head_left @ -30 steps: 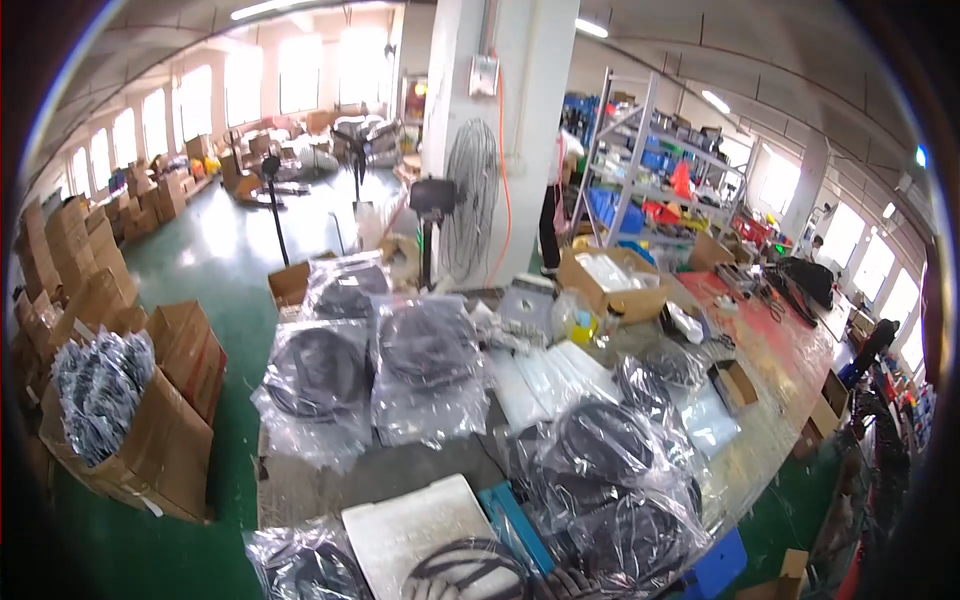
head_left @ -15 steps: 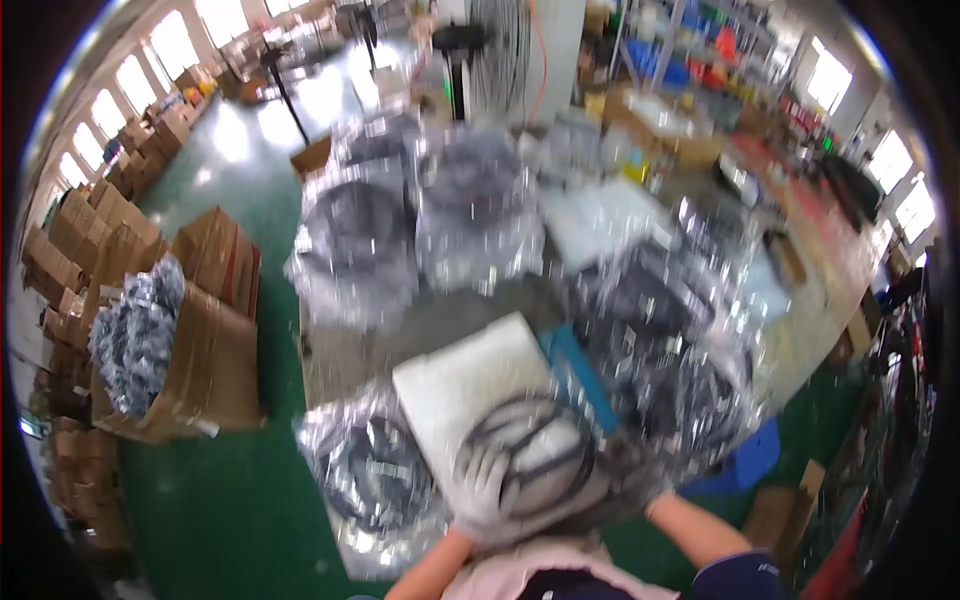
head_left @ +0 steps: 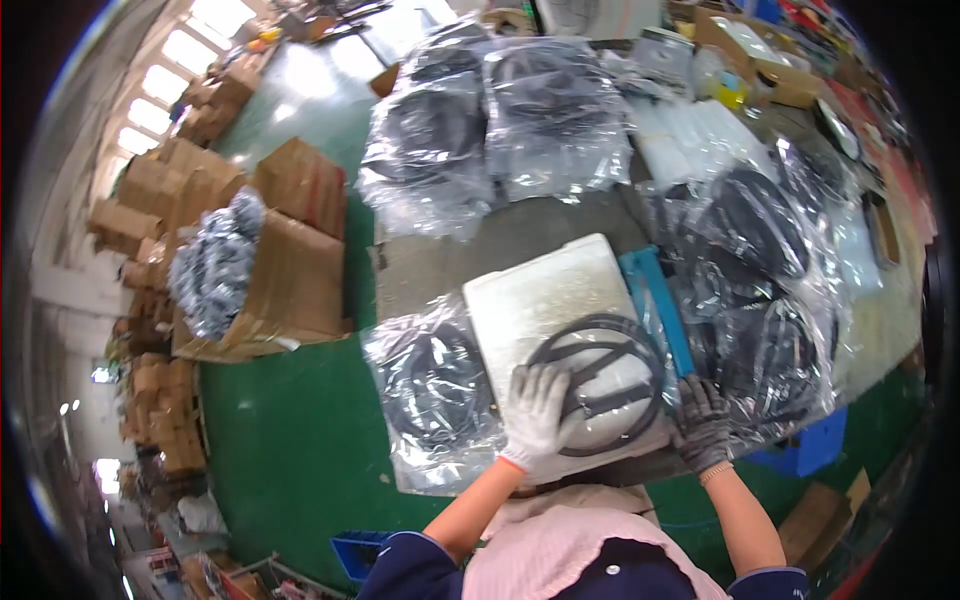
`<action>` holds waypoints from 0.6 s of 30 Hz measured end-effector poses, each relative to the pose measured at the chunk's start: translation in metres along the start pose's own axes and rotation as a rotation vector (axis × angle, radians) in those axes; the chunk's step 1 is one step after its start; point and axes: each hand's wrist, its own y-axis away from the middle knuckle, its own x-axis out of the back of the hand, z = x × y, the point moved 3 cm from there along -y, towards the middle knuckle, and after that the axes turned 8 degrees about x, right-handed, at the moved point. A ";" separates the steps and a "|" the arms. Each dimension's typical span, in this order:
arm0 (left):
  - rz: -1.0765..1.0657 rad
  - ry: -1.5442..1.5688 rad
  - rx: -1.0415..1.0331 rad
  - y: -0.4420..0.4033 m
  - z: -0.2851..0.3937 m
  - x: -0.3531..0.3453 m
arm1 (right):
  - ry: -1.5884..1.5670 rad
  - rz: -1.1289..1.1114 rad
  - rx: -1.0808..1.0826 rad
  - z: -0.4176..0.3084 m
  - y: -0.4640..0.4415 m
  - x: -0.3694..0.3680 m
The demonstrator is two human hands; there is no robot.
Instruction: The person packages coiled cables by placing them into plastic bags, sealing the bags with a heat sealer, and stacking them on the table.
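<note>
Head cam: view's dipped, so work's now fully visible. Black round barred ring (head_left: 618, 400) at 6 o'clock on white rectangular slab (head_left: 555, 285); my L white-gloved hand (head_left: 537, 408), fingers spread loose, at its 9; R grey-gloved hand (head_left: 704, 425) at 4, grip: can't tell.

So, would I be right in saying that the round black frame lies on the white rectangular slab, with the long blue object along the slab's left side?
Not quite: in the head view, the long blue object lies along the right side of the white rectangular slab. The round black frame does lie on the slab.
</note>
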 end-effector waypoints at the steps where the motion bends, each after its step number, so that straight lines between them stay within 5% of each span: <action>1: 0.036 -0.053 -0.014 -0.012 0.009 0.007 | 0.016 0.014 0.012 -0.001 -0.001 0.002; 4: 0.092 -0.107 -0.028 -0.047 0.008 -0.006 | -0.004 0.034 0.025 0.000 0.003 0.002; 12: -0.530 -0.360 0.314 -0.108 0.025 -0.037 | -0.113 0.226 0.071 0.005 0.005 -0.003; 15: -0.612 -0.317 0.346 -0.116 0.021 -0.046 | -0.218 0.349 0.023 0.003 0.016 0.010; 18: -0.669 -0.244 0.431 -0.121 0.015 -0.043 | -0.298 0.706 -0.096 -0.016 0.038 0.042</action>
